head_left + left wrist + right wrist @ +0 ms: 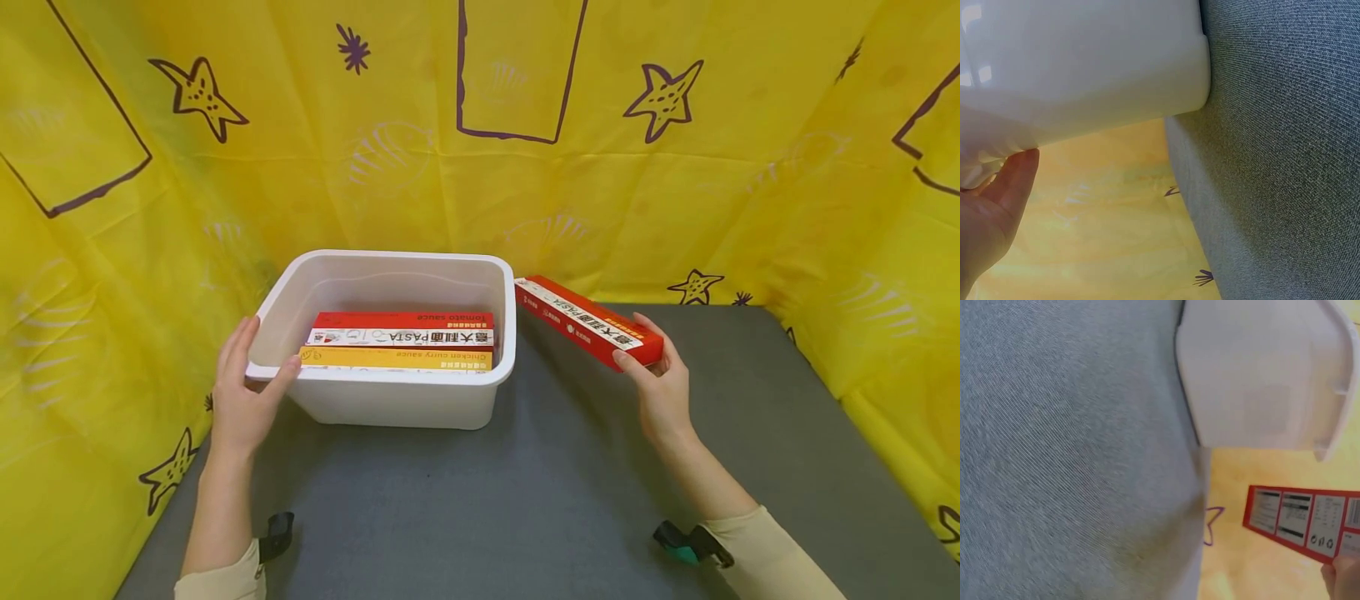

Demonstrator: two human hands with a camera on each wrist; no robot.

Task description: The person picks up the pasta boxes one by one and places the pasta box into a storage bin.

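Observation:
A white plastic bin (420,402) stands on the grey table, with a red pasta box (405,321) and a yellow pasta box (397,357) lying inside it. My left hand (247,400) grips the bin's left front rim corner, thumb on the near edge and fingers along the side. In the left wrist view that hand (997,219) touches the bin's wall (1097,69). To the right of the bin, my right hand (663,387) holds another red pasta box (588,321) by its near end, above the table. Its printed label side (1300,519) shows in the right wrist view.
The grey cloth-covered table (465,508) extends in front of the bin and to its right. A yellow curtain (420,192) with starfish drawings hangs behind and at both sides. Dark straps (277,537) sit at both wrists.

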